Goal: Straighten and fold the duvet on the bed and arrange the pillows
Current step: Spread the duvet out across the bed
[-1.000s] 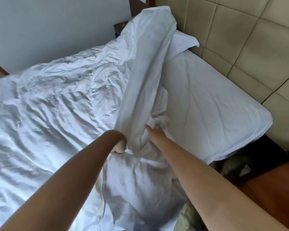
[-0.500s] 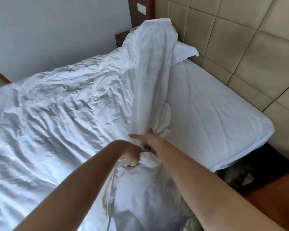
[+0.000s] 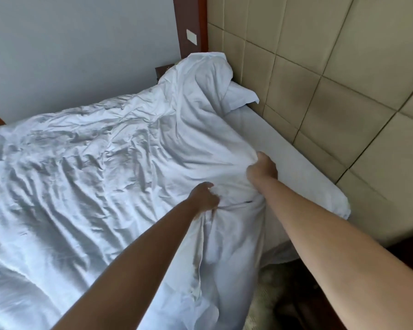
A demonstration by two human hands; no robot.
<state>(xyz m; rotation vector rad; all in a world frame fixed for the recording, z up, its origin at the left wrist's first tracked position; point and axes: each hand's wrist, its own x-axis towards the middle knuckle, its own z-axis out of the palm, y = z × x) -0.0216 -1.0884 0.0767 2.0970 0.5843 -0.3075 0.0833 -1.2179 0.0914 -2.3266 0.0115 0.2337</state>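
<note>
A crumpled white fabric duvet (image 3: 86,167) covered most of the bed, its creased surface running from the near left corner up toward the padded beige headboard wall of square panels (image 3: 343,79). Its top edge was bunched and draped over something at the far end, just beside a white pillow (image 3: 242,97) whose corner poked out against the headboard wall. The near side edge of the duvet hung down over the side of the bed.

The left hand (image 3: 204,196) had its fingers curled into a fold of the duvet near that side edge, gripping the cloth. The right hand (image 3: 262,171), close beside it and a little farther up the bed, was fisted on a gathered ridge of the same duvet, thumb on top, pinching the fabric. Both forearms reached out bare from the bottom of the view.

To the right of the hands a strip of smooth white fitted sheet (image 3: 296,177) lay uncovered along the headboard wall. A dark wooden vertical panel (image 3: 188,20) carrying a pale switch plate (image 3: 191,36) stood at the far corner beside a plain grey wall (image 3: 69,48)
</note>
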